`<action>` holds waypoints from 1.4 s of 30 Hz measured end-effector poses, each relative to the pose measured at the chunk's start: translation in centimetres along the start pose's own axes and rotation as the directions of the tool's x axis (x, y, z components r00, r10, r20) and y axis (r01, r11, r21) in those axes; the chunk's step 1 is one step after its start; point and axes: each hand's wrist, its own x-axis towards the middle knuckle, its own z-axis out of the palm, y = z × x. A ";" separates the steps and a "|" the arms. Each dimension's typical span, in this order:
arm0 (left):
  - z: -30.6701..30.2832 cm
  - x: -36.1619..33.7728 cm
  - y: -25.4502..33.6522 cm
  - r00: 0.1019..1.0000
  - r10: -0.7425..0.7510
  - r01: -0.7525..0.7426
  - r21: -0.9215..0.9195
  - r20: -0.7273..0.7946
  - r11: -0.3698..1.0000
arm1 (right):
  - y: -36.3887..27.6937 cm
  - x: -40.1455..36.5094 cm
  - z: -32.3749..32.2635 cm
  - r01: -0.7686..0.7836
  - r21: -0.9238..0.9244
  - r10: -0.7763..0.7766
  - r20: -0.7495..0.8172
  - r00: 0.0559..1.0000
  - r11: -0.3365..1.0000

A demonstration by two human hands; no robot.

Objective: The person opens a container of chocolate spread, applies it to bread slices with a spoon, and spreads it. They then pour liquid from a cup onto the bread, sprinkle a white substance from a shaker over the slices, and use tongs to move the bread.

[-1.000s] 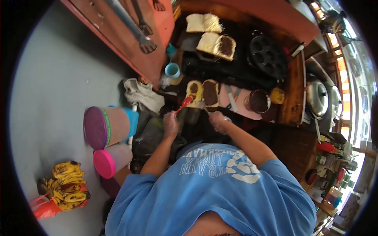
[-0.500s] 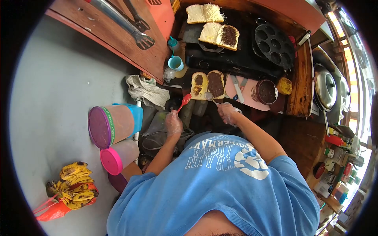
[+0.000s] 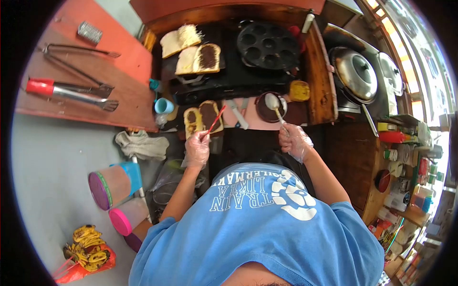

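My left hand (image 3: 197, 148), in a clear plastic glove, is closed round the handle of a red utensil (image 3: 217, 117). The utensil's tip is over a bread slice with dark spread (image 3: 209, 114); beside it lies a partly spread slice (image 3: 193, 123). My gloved right hand (image 3: 295, 141) grips a metal spoon (image 3: 273, 101), whose bowl is over the round container of dark spread (image 3: 265, 113). A knife with a white handle (image 3: 237, 114) lies on the pink board (image 3: 260, 125) between my hands.
Bread slices with toppings (image 3: 199, 59) rest on the black stove (image 3: 224, 86), left of a round-welled pan (image 3: 268, 45). Tongs (image 3: 81, 93) lie on the red-brown shelf (image 3: 57, 71). A blue cup (image 3: 163, 106) stands left, a lidded wok (image 3: 355, 74) right.
The view has shifted right. My right hand has moved the spoon from the bread to the container of dark spread. My left hand has moved closer to the bread with the red utensil.
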 end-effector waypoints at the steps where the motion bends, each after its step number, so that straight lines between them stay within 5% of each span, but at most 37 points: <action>1: 1.5 0.9 3.0 0.996 0.077 -0.075 -0.041 0.047 0.996 | -0.8 -1.0 -1.4 0.041 0.063 -0.038 -0.044 0.998 0.997; 5: 10.1 4.1 11.0 0.960 0.198 -0.193 -0.045 0.196 0.980 | -3.5 -1.6 -6.7 0.144 -0.040 -0.149 -0.269 0.952 0.989; 7: 15.4 5.9 12.5 0.947 0.106 -0.142 0.098 0.305 0.985 | -4.4 0.1 -9.1 0.141 0.013 -0.134 -0.232 0.963 0.990; 12: 26.4 9.3 18.9 0.876 0.194 -0.389 0.408 0.442 0.826 | -6.8 7.6 -13.3 0.088 0.154 -0.072 -0.111 0.991 0.984; 14: 30.3 10.9 17.7 0.830 0.278 -0.501 0.427 0.483 0.753 | -7.5 9.5 -12.4 0.194 -0.270 -0.296 -0.413 0.862 0.943; 16: 32.2 11.3 17.2 0.817 0.289 -0.529 0.448 0.499 0.721 | -7.5 9.5 -12.8 0.217 -0.245 -0.303 -0.406 0.862 0.945; 25: 24.6 6.9 18.8 0.786 0.549 -0.619 0.349 0.286 0.704 | -2.3 3.3 -14.6 0.334 0.048 -0.311 -0.261 0.914 0.941; 27: 21.6 4.7 18.0 0.779 0.578 -0.627 0.336 0.243 0.703 | -0.3 4.4 -17.4 0.030 -0.193 -0.082 -0.272 0.959 0.981; 28: 20.1 3.5 17.6 0.769 0.609 -0.637 0.320 0.195 0.701 | 0.4 5.1 -18.0 0.024 -0.191 -0.077 -0.272 0.959 0.981; 31: 17.1 0.4 13.9 0.848 0.499 -0.530 0.259 0.178 0.807 | 2.5 8.2 -19.4 -0.086 -0.101 0.039 -0.398 0.916 0.991; 34: 14.6 -1.4 9.9 0.907 0.346 -0.398 0.214 0.241 0.892 | 4.3 11.9 -20.9 0.146 0.067 -0.103 -0.435 0.895 0.987; 38: 11.4 -1.1 9.0 0.901 0.321 -0.384 0.194 0.291 0.903 | 6.1 13.5 -20.7 0.248 0.205 -0.108 -0.521 0.847 0.947; 42: 9.2 0.9 6.8 0.889 0.324 -0.408 0.237 0.324 0.882 | 5.5 10.0 -17.6 0.224 0.014 -0.163 -0.640 0.751 0.975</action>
